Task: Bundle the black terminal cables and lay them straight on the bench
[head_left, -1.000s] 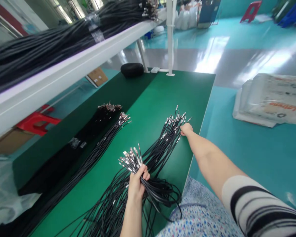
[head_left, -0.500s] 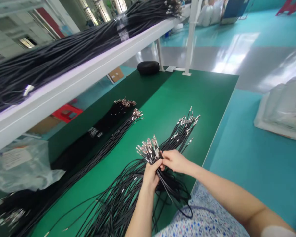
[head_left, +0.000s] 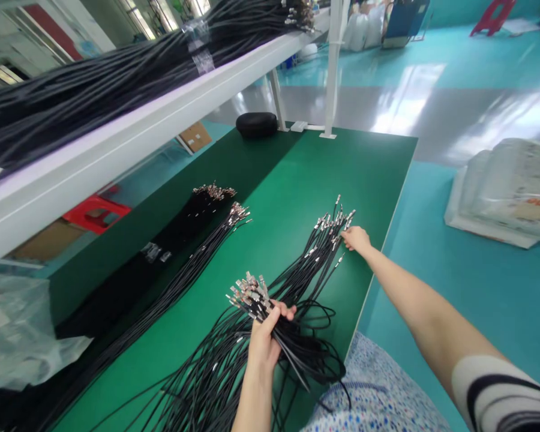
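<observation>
My left hand [head_left: 264, 339] is closed round a bunch of thin black cables [head_left: 292, 345] whose metal terminal ends [head_left: 248, 295] stick up past my fingers. The rest of that bunch hangs in loops over the green table's [head_left: 297, 180] near edge. My right hand [head_left: 356, 238] reaches far out to the loose pile of cables [head_left: 317, 252] lying on the table, fingers pinched at the silver terminals near its tip. What the fingers grip there is too small to make out.
Two tidy cable bundles [head_left: 198, 240] lie along the table's left side, with a clear plastic bag [head_left: 22, 336] near them. A white shelf [head_left: 130, 132] above carries many more black cables. A black pouch [head_left: 256, 124] sits at the table's far end. White sacks [head_left: 508, 192] lie on the teal floor.
My right hand has left the held bunch and stretched back out to the terminal ends of the loose pile. My left hand keeps its grip on the bunch.
</observation>
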The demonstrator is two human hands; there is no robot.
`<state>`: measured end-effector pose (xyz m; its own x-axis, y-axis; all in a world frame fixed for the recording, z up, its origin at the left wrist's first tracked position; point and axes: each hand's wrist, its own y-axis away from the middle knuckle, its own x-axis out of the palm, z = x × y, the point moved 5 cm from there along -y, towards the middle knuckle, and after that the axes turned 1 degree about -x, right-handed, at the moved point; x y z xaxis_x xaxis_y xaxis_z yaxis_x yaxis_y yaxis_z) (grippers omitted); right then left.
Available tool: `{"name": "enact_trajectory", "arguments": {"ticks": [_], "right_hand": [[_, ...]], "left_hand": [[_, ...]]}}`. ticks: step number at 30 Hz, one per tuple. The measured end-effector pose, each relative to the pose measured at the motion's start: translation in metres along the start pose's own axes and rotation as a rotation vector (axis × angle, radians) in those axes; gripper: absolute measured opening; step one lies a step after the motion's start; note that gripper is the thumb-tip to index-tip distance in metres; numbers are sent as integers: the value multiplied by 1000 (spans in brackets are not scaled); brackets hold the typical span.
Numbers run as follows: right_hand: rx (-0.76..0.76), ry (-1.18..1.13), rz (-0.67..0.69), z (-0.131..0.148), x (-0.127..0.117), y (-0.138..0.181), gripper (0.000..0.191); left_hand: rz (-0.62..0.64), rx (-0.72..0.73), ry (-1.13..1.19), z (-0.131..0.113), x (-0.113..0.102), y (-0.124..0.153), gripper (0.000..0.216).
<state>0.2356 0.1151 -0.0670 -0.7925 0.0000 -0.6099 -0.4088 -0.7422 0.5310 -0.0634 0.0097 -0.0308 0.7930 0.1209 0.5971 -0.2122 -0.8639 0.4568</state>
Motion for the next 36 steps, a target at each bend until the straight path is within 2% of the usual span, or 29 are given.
{"name": "enact_trajectory", "arguments": {"ticks": [3, 7, 11, 14, 16, 19, 20, 22, 24, 26, 28, 29, 31, 33, 34, 36], "right_hand": [[79, 35, -72, -15, -12, -41, 26], [143, -3, -117, -21, -2, -55, 16], [141, -40, -180, -25, -12, -35, 14], [8, -58, -208, -17, -28, 13, 14], [-193, -67, -17, 1, -19, 60, 12], [-529, -77, 577, 37, 27, 146, 13], [-594, -88, 684, 47, 41, 170, 12], [-629, -108, 729, 63, 66, 200, 13], [-642, -99, 657, 75, 82, 211, 15], [-697, -86, 616, 84, 89, 211, 19], [-731, -98, 662, 83, 90, 203, 21], [-697, -113, 685, 77, 88, 192, 23], [-519, -100, 599, 50, 79, 158, 31], [-261, 13, 366, 7, 66, 116, 39], [-171, 108, 304, -15, 63, 98, 42], [-20, 204, 270, -55, 64, 72, 46]], "left_hand": [[35, -6, -10, 0, 3, -7, 23], [11, 19, -74, 0, 4, -13, 28], [-39, 24, -116, -2, -3, -10, 23], [-27, 18, -127, -4, -4, -5, 21], [-27, 30, -117, -4, 0, -3, 24], [4, 43, -87, 0, 9, 2, 27], [27, 36, -89, 2, 11, 5, 27], [50, 23, -112, 7, 11, 11, 27], [35, 19, -151, 7, 6, 19, 29], [36, 33, -193, 4, 2, 25, 30], [81, 56, -247, 0, 4, 28, 25], [100, 68, -267, -2, 5, 29, 23], [107, 91, -264, -5, 9, 27, 20], [76, 104, -218, -7, 10, 23, 19], [66, 100, -197, -8, 10, 20, 20], [69, 75, -183, -7, 10, 14, 19]]}}
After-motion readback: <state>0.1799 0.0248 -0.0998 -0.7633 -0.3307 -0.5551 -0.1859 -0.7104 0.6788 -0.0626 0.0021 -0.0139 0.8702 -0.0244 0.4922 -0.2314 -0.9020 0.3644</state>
